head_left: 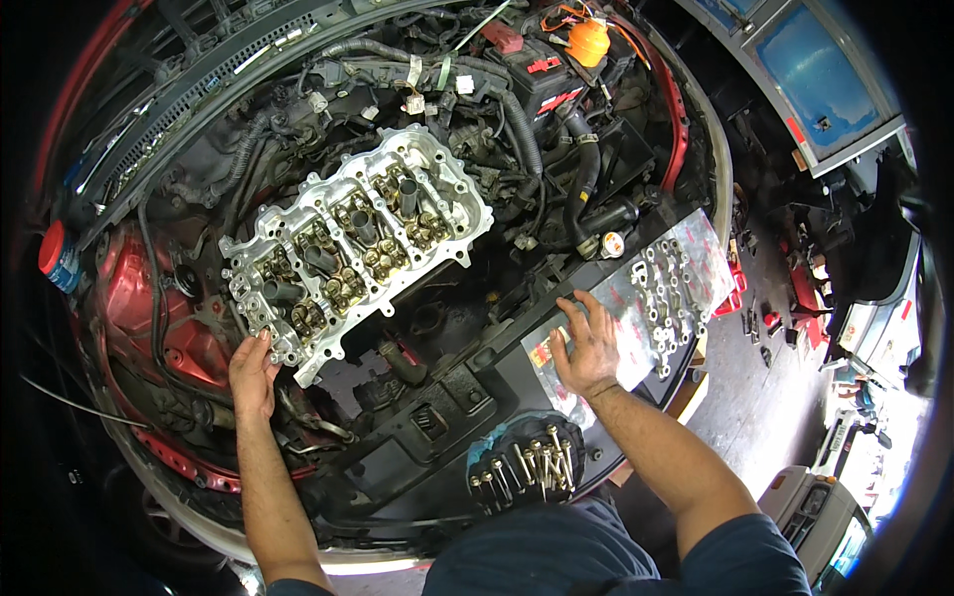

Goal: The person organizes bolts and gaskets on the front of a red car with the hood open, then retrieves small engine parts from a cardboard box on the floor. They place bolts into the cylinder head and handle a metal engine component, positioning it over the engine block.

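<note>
A silvery cylinder head [363, 233] with dark tubes and oily valve parts lies at a slant across the engine bay. My left hand [254, 377] holds its near left corner, fingertips on the edge and thumb beside it; the undersides of these fingers are hidden. To the right, my right hand [586, 348] lies with fingers apart on a clear plastic sheet [631, 333] over the front panel. Small metal rocker parts [664, 298] sit in rows on that sheet. Nearer me, several long bolts [537, 462] rest on a dark blue cloth [507, 442].
Behind the bolts runs the black front panel [397, 462] of the car. A battery [542, 79] with an orange bulb-shaped thing [587, 42] stands far right; hoses [586, 179] run nearby. A red-lidded tub [58, 256] is at far left. A blue-panelled door [820, 79] stands beyond.
</note>
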The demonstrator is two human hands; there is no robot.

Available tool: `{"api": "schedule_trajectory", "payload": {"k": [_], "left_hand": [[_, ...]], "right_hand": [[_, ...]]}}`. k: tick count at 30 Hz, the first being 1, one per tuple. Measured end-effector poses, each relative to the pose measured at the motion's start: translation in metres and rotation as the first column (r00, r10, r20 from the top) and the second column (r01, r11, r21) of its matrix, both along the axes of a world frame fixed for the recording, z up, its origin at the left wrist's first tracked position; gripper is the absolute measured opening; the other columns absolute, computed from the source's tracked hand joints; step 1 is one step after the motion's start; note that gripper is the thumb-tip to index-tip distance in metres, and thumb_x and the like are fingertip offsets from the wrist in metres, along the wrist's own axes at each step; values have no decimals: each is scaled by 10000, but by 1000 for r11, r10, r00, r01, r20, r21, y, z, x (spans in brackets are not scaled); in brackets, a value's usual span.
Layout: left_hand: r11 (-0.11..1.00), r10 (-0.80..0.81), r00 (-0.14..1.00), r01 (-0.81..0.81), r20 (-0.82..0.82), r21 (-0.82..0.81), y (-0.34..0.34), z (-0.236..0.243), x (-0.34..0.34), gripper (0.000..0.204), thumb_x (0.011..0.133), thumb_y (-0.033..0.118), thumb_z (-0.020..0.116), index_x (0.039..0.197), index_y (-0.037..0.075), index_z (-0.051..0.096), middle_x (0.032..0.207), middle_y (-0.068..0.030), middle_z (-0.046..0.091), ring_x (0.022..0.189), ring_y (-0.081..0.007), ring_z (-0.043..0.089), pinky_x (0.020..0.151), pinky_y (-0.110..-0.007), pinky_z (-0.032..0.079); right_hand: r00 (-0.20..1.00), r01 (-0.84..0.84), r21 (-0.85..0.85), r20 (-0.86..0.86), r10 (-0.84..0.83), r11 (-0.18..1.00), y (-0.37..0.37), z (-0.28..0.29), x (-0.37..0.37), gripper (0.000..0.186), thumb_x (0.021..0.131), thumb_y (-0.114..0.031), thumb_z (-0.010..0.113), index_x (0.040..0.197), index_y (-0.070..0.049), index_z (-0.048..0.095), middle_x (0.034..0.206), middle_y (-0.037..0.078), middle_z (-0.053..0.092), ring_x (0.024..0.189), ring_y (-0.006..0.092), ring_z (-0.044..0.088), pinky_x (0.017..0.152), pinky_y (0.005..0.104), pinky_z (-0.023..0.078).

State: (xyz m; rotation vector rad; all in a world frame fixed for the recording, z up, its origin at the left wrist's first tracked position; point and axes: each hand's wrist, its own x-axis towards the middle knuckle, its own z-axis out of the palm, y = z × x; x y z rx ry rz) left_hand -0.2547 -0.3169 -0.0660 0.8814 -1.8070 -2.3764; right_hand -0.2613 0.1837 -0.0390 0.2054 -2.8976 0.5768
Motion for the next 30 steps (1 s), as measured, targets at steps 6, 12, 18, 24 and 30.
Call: {"api": "schedule_trajectory", "payload": {"k": [6, 12, 18, 24, 30], "left_hand": [[998, -8, 998, 12, 56, -67, 0, 4, 1, 221, 991, 250, 655, 1131, 79, 643, 1029, 7, 690, 902, -103, 658, 796, -261, 504], [996, -56, 996, 60, 63, -63, -1, 8, 0, 261, 988, 291, 657, 1139, 79, 642, 1049, 15, 692, 907, -102, 654, 820, -261, 483], [865, -48, 996, 78, 74, -495, -2, 22, 6, 397, 959, 288, 700, 1227, 16, 590, 1112, -60, 653, 880, -129, 630, 783, -229, 462], [805, -294, 956, 254, 11, -536, -2, 61, 17, 160, 986, 116, 632, 1100, 23, 693, 718, 75, 550, 629, -33, 471, 590, -196, 410], [596, -604, 686, 726, 404, -342, 22, 74, 22, 441, 974, 189, 662, 1360, -9, 581, 663, 6, 620, 550, -62, 527, 519, -245, 455]], "right_hand": [[1000, -1, -3, -18, 1, 1000, -1, 1, 0, 479, 869, -197, 648, 1329, -99, 558, 1376, 181, 471, 1203, 383, 503, 1046, 506, 390], [1000, -3, 12, -10, 3, 1000, -1, 0, 0, 473, 886, -212, 634, 1340, -115, 545, 1384, 177, 463, 1219, 389, 491, 1053, 512, 385], [1000, 5, 19, 17, -5, 1000, -1, 0, 1, 476, 899, -236, 621, 1354, -130, 532, 1396, 169, 452, 1242, 388, 477, 1069, 518, 375], [1000, 13, 31, 16, -14, 999, -2, -1, 1, 472, 905, -237, 614, 1357, -133, 528, 1400, 157, 451, 1238, 381, 479, 1073, 515, 370], [1000, 4, 20, 14, -5, 1000, -4, 3, 1, 478, 877, -181, 613, 1342, -99, 539, 1387, 183, 465, 1232, 389, 500, 1063, 515, 374]]}}
